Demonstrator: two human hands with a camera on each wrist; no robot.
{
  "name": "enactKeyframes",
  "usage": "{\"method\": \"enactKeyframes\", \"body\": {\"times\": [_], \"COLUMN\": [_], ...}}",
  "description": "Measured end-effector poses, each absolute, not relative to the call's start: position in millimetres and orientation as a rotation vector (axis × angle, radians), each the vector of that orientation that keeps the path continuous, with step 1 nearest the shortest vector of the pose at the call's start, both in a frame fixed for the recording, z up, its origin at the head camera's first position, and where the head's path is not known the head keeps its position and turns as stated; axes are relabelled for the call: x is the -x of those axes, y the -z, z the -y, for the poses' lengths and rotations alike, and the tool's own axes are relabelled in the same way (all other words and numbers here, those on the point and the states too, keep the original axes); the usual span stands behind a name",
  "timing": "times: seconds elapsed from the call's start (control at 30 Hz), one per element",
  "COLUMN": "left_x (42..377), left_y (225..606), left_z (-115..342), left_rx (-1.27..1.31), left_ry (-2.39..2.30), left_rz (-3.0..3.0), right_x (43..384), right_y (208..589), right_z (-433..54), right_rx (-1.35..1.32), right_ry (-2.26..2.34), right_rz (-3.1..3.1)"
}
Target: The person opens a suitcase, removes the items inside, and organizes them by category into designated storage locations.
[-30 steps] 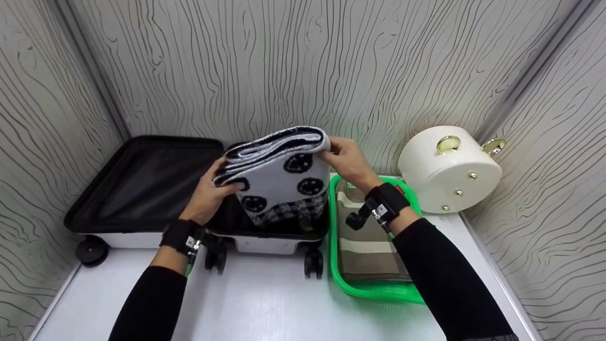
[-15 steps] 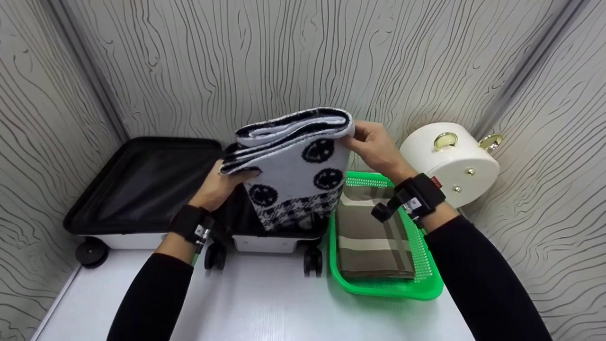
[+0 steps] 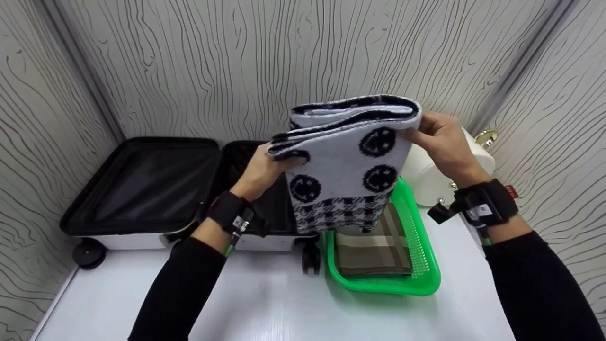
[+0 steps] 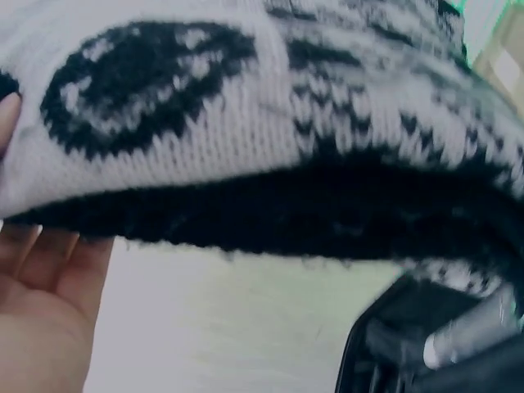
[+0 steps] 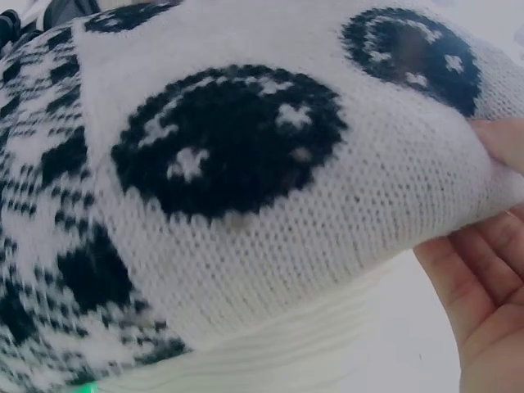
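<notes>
A thick folded knit scarf [image 3: 341,161], white with black smiley faces and a houndstooth band, hangs in the air in the head view. It overlaps the suitcase's right edge and the back of the green basket [image 3: 419,237]. My left hand [image 3: 265,173] pinches its left edge, thumb on the front face. At the upper right corner my right hand [image 3: 447,147] pinches the fold between thumb and fingers. The right wrist view shows the same knit fabric [image 5: 229,147] close up in that hand. Inside the basket lies a folded brown striped cloth [image 3: 374,253], partly hidden by the scarf.
An open suitcase [image 3: 147,189] with black lining and wheels lies at the left against the back wall. A white round case [image 3: 421,182] with gold handles and studs stands at the right, partly behind my right hand. Wood-grain panels [image 3: 265,61] enclose the white tabletop [image 3: 265,303].
The scarf, held in both hands, has risen out of the suitcase's right half and moved right toward the basket. Suitcase and basket stay in place.
</notes>
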State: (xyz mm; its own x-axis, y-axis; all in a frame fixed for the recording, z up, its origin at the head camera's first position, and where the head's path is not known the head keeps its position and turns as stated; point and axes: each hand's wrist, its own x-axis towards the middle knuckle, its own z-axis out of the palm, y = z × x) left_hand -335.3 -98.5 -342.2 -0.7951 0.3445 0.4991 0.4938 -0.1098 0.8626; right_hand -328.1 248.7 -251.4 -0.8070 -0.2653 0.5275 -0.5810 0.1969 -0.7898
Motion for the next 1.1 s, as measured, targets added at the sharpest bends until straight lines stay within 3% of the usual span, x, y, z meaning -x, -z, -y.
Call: {"method": "enactKeyframes", "body": {"times": [0.33,0.5,0.77,1.1], "left_x": [330,323,337,360], "left_y": [343,363,411,445], "left_z": [36,22,5,-9], "left_rx": [1.019,0.952,0.484,-0.076], "left_ry": [2.161,2.481,2.631,2.326], "left_rz": [2.085,2.09,2.215,2.382], "right_x": [303,299,334,382], "right_y": [256,272,328,376], "right_z": [-319,-336,-338,-311], "right_rx": [-0.876,-0.882,-0.498,-0.187], "right_ry": [-1.944,-2.154,-2.17,-1.964], "right_rz": [2.133,2.127,2.367,2.488]}}
